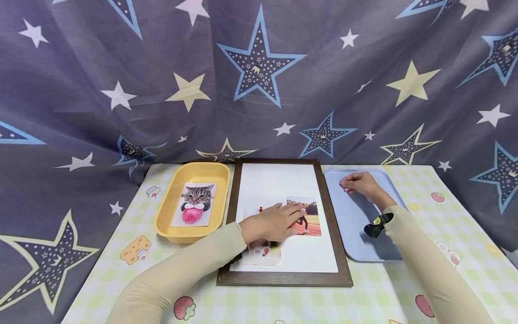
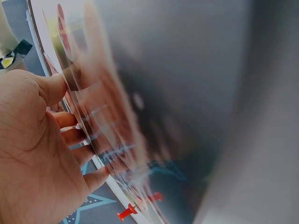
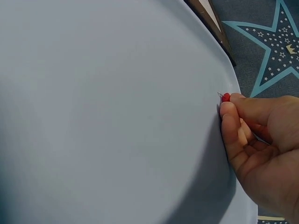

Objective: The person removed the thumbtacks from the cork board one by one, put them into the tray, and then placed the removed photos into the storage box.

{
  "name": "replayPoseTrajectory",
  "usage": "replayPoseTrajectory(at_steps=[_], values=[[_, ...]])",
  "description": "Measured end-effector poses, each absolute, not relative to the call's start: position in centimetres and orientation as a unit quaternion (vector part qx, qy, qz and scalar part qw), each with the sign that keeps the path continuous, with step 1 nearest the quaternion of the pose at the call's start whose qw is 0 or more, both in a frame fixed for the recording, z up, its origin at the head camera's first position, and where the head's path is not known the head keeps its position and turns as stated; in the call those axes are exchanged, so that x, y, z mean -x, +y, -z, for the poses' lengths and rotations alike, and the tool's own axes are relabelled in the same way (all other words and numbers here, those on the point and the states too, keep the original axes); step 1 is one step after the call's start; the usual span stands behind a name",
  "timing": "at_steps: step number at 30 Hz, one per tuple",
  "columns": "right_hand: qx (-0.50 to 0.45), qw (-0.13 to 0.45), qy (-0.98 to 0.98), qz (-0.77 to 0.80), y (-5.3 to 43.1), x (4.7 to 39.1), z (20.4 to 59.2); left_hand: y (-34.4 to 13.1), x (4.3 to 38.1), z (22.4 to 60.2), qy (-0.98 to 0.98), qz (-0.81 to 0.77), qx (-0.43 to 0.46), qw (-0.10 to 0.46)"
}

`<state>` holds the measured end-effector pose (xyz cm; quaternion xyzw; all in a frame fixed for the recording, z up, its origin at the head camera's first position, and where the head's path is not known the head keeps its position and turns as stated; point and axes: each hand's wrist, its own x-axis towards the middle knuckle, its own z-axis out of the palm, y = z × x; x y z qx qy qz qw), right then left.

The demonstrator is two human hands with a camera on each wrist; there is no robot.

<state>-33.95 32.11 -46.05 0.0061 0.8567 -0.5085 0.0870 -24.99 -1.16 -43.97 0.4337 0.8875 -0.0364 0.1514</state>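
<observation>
R hand [image 1: 362, 184] pinches red pin [image 3: 226, 97] w/ bare tip; could prick if grip slips. L hand [image 1: 273, 222], fingers apart, on runner pic [image 1: 314, 219]; drag might skew it.

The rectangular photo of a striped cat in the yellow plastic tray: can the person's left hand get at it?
Probably yes: nothing covers the cat photo, and the yellow tray is open-topped. The left hand would just have to leave the rectangular running-track photo it rests on.
</observation>
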Motion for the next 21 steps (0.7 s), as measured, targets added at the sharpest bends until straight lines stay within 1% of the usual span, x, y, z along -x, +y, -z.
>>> replayPoseTrajectory(at_steps=[21], values=[[-0.009,0.087,0.859,0.504,32.12,34.23,46.11,-1.22,25.02,44.07,0.888,0.039,-0.434,0.148]])
